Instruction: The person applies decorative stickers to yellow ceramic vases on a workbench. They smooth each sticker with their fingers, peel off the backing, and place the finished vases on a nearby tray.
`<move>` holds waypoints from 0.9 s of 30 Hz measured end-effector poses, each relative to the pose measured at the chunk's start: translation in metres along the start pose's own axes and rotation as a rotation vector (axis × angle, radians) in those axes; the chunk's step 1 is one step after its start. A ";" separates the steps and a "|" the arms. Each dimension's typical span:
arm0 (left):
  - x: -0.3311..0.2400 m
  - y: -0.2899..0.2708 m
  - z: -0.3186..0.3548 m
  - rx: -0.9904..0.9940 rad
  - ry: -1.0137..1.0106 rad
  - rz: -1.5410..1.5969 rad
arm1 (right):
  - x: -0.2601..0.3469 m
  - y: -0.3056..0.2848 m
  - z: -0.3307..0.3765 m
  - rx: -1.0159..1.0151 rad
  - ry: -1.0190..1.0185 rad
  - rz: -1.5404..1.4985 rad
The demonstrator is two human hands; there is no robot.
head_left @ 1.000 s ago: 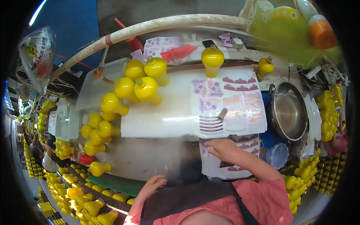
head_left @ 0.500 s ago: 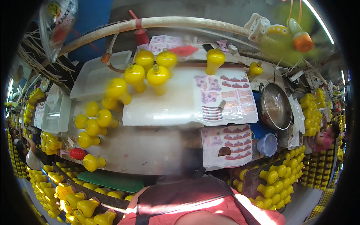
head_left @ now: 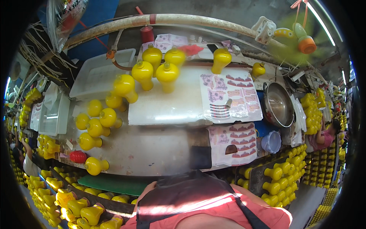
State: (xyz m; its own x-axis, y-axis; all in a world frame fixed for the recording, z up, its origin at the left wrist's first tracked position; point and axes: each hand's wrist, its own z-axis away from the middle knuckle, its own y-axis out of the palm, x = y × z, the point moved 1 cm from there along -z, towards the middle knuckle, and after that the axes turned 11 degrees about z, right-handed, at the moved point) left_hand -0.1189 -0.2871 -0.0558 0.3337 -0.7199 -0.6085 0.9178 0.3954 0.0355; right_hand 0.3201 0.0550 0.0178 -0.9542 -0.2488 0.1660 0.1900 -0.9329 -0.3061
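Note:
Neither of my hands shows. Slivers of my left arm (head_left: pixel 146 189) and right arm (head_left: pixel 244 192) appear beside the dark apron (head_left: pixel 183 196), which hides what lies below. Before me is a worktable (head_left: pixel 141 149) with glossy yellow vases, bulbous with narrow necks. One vase (head_left: pixel 96 166) lies near the front left edge; another vase (head_left: pixel 167 76) stands on the white board (head_left: pixel 164 110). A printed decal sheet (head_left: pixel 238 99) rests on the board's right part. A second decal sheet (head_left: pixel 233 145) is nearer me, beside a dark flat pad (head_left: pixel 201 157).
A metal basin (head_left: pixel 279 105) and a lilac bowl (head_left: pixel 271 141) stand at the right. Racks of yellow vases (head_left: pixel 280 183) flank the table. A white tray (head_left: pixel 101 74) lies at the back left, under a pipe (head_left: pixel 206 22). Another person (head_left: pixel 324 137) is at far right.
The whole view has shifted slightly, and the apron reaches higher. The dark pad by the near decal sheet shows more plainly. The vases and sheets keep their places on the table.

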 end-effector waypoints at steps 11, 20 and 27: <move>-0.058 -0.008 0.008 -0.131 0.042 -0.194 | 0.015 -0.033 -0.039 0.037 -0.090 -0.014; -0.122 0.022 -0.005 -0.061 0.004 -0.347 | 0.001 -0.029 -0.056 0.077 -0.137 -0.025; -0.115 0.011 -0.016 -0.102 0.066 -0.311 | 0.018 -0.040 -0.026 0.140 -0.215 0.099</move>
State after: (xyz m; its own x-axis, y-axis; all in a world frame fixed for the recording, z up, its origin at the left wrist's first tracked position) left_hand -0.1507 -0.1903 0.0018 0.0234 -0.7782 -0.6276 0.9462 0.2199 -0.2373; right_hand 0.2895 0.0950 0.0087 -0.8611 -0.3766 0.3415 0.3246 -0.9243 -0.2007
